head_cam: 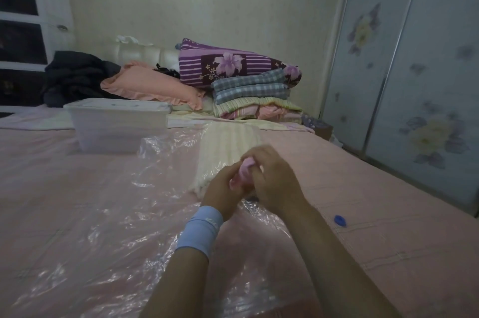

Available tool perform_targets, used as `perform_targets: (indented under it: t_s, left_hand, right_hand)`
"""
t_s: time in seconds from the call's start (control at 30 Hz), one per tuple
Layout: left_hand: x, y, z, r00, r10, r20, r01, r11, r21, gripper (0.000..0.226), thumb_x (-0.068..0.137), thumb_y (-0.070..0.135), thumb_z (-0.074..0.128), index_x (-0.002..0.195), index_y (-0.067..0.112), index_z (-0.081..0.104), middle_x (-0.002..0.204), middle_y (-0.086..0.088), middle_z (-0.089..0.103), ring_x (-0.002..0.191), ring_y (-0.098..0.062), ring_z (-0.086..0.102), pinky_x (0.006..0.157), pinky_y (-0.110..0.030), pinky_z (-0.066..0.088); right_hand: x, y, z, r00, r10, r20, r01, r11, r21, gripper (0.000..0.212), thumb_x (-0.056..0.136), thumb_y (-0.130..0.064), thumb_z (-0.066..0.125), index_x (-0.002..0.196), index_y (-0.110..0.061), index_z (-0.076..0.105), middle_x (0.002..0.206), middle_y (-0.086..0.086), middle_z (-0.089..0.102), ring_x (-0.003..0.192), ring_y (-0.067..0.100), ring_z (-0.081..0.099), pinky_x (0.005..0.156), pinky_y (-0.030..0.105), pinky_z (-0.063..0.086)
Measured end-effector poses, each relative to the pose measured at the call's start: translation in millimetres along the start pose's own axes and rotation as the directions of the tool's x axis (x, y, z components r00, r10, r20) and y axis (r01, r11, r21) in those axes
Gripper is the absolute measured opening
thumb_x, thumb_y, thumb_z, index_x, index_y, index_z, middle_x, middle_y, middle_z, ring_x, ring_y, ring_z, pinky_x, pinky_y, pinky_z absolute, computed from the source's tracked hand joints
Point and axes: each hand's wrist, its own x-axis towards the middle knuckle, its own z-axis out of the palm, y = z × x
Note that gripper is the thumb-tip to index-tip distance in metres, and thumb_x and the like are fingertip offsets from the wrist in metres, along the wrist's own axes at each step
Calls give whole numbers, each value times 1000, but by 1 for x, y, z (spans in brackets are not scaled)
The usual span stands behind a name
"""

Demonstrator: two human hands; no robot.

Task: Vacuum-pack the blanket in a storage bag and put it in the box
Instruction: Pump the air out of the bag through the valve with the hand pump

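Observation:
A clear plastic storage bag [103, 214] lies spread flat over the pink bed. Inside it, near its far right part, sits a folded cream ribbed blanket [228, 146]. Just in front of the blanket my left hand [223, 193] and my right hand [274, 180] meet above the bag, and both grip a small pink object [245, 171] between them; most of it is hidden by my fingers. A blue wristband is on my left wrist. A translucent white box [116, 125] with its lid on stands on the bed behind the bag, to the left.
A small blue cap [340, 220] lies on the bed to the right of my arms. Folded bedding, a pink pillow [153, 86] and dark clothes pile up at the headboard. Sliding wardrobe doors [404, 84] run along the right; a white drawer unit [31, 19] stands at the far left.

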Motion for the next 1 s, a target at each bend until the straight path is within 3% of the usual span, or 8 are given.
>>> perform_targets:
  t_s: [0.2,0.3,0.37,0.47,0.57,0.73,0.9,1.0]
  left_hand:
    - [6,-7,-3,999,30,13,-30,998,51,42,73,28,75,113,38,64,109,11,66,100,-10,63,91,-34,52]
    - [4,-5,2,1000,23,-11,-23,999,25,44,69,30,75,111,38,65,108,9,67,99,-11,63,90,-32,52]
    - [3,-4,4,999,-17,-27,17,1000,0,44,66,34,69,109,37,66,103,9,67,91,-9,64,86,-30,52]
    - [-1,-4,6,999,-43,-9,43,999,9,42,67,38,63,108,32,66,97,7,67,88,-13,64,83,-34,55]
    - [3,-6,1,1000,-6,-23,6,1000,18,47,67,35,71,113,35,66,105,7,68,96,-14,65,88,-39,54]
    - [6,-9,-3,1000,11,1,-11,998,60,44,72,32,74,114,42,64,109,11,67,101,-11,63,92,-38,52]
    - [3,-5,0,1000,-2,0,2,1000,26,34,72,31,68,104,39,67,98,9,68,89,-13,64,80,-26,52]
    - [-2,-3,2,1000,-23,-2,23,1000,1,23,75,31,64,97,39,65,92,10,67,83,-12,62,74,-23,52]
  right_hand:
    - [33,-44,-48,794,-274,-543,260,960,-105,20,98,-5,49,103,-1,68,104,9,62,97,13,56,85,15,46]
    - [19,-25,-23,863,-216,-456,202,976,-79,27,97,-4,47,114,-7,69,114,6,59,105,14,57,86,23,51]
    - [0,-3,2,974,-76,-212,73,997,-21,35,93,-8,45,117,-14,68,116,-2,56,102,11,56,82,34,54]
    - [-13,13,15,999,31,-5,-31,1000,-1,33,90,-14,47,113,-16,70,113,-3,58,100,13,59,86,37,52]
    - [6,-10,-10,982,-99,-164,101,995,1,27,92,-2,51,109,-9,71,110,3,62,99,11,57,85,22,49]
    - [32,-42,-45,794,-255,-551,245,965,-95,22,98,-1,51,109,0,70,109,12,63,103,14,58,90,16,46]
    - [1,-5,7,979,-64,-196,61,998,-20,31,94,-6,47,115,-13,69,113,-1,57,100,9,56,82,25,51]
    - [-10,7,17,998,58,14,-58,998,15,34,89,-14,45,111,-15,70,111,-4,57,99,13,60,82,27,50]
